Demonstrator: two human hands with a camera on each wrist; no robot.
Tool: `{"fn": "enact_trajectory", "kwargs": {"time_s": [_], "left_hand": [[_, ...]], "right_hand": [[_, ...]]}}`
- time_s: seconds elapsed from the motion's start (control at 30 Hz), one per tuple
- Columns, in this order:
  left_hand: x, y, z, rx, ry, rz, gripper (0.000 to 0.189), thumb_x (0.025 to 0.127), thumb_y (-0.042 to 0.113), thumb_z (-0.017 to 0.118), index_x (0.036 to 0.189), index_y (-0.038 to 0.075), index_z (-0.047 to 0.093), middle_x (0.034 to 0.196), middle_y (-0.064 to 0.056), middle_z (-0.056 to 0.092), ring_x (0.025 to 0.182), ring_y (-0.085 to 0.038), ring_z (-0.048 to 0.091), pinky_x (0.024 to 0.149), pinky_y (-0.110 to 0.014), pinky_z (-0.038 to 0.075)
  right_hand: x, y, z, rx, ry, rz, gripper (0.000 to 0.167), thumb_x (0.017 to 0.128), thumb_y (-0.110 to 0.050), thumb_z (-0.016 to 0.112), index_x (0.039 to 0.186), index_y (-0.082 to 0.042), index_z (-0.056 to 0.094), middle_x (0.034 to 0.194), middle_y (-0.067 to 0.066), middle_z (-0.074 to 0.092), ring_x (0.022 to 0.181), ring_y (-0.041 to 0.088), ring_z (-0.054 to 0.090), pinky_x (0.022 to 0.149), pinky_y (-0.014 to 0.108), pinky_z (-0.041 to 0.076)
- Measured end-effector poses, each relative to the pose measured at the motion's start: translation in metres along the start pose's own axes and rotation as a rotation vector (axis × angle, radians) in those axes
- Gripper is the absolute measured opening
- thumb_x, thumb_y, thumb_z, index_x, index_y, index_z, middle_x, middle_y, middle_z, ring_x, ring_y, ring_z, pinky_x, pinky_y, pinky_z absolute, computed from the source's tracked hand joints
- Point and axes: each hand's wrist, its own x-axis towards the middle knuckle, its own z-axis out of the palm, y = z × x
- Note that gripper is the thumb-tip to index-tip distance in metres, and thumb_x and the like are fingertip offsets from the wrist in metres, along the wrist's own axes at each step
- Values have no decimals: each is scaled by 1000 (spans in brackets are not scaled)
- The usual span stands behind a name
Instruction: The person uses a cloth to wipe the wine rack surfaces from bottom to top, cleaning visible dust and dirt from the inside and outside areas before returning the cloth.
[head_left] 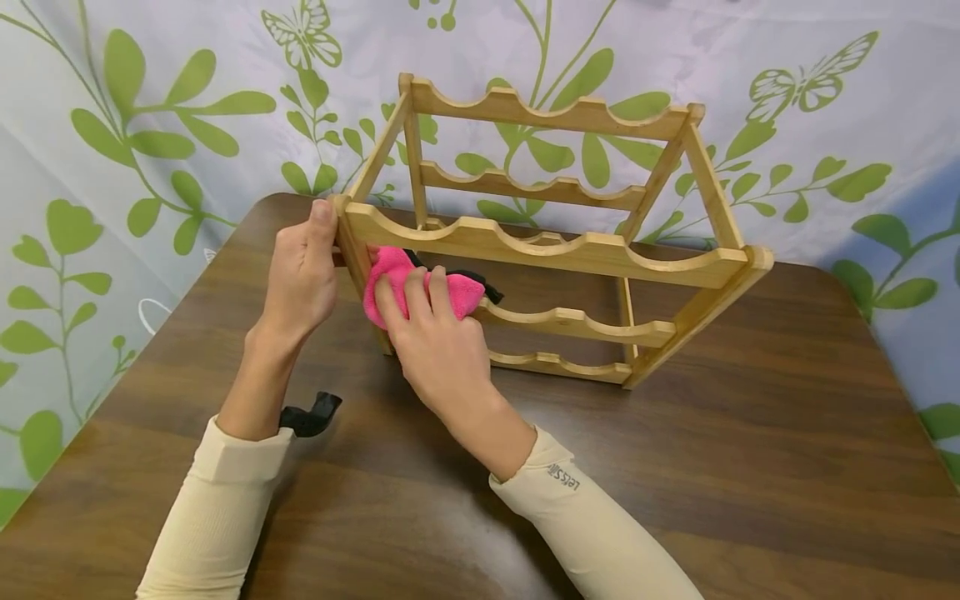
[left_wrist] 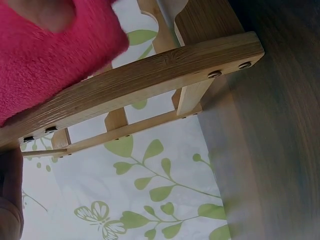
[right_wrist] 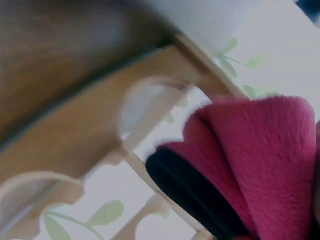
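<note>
A light wooden wine rack (head_left: 540, 254) with scalloped rails stands on the table. At its upper left front corner my left hand (head_left: 300, 267) grips the post. My right hand (head_left: 442, 342) holds a folded pink plush cloth (head_left: 386, 283) against the inner side of that same front left post. In the left wrist view, the cloth (left_wrist: 55, 55) covers part of the post's face, beside dark screw heads. A black strip (right_wrist: 190, 195) lies along the cloth's edge in the right wrist view, where the rack's rails are blurred.
The rack stands on a dark brown wooden table (head_left: 720, 467). Behind it hangs a white curtain (head_left: 225, 50) printed with green leaves and butterflies. A black curved piece (head_left: 311, 415) shows beside the left wrist. At the table's left edge a thin white cord (head_left: 146, 321) loops.
</note>
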Motion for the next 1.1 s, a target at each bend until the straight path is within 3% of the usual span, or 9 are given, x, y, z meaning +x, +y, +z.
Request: {"fn": "enact_trajectory", "kwargs": {"time_s": [0.13, 0.33, 0.63, 1.1], "left_hand": [[0, -1, 0, 0, -13, 10, 51, 108, 28, 33, 103, -6, 71, 81, -12, 71, 72, -11, 70, 66, -20, 57], [1, -2, 0, 12, -13, 29, 56, 108, 28, 31, 96, -9, 70, 77, -21, 70, 69, -9, 70, 66, -21, 57], [0, -2, -1, 21, -17, 25, 54, 108, 29, 31, 100, -8, 70, 77, -15, 70, 69, -10, 69, 66, -21, 57], [0, -3, 0, -3, -43, 35, 57, 109, 35, 30, 105, -7, 69, 77, -16, 69, 69, -12, 69, 68, -23, 57]], "right_hand": [[-1, -1, 12, -49, 115, 16, 34, 96, -8, 47, 121, -21, 67, 111, 10, 66, 112, 29, 60, 36, 26, 44], [-2, 1, 16, -23, 149, 25, 34, 93, -7, 48, 117, -21, 68, 107, 9, 67, 108, 29, 60, 35, 27, 43], [-2, 3, 7, 25, 93, 49, 33, 88, -8, 54, 116, -18, 68, 110, 13, 67, 110, 32, 59, 36, 31, 47], [-3, 5, -2, 28, 38, 59, 33, 87, -10, 55, 116, -17, 69, 112, 14, 68, 110, 31, 61, 36, 33, 47]]}}
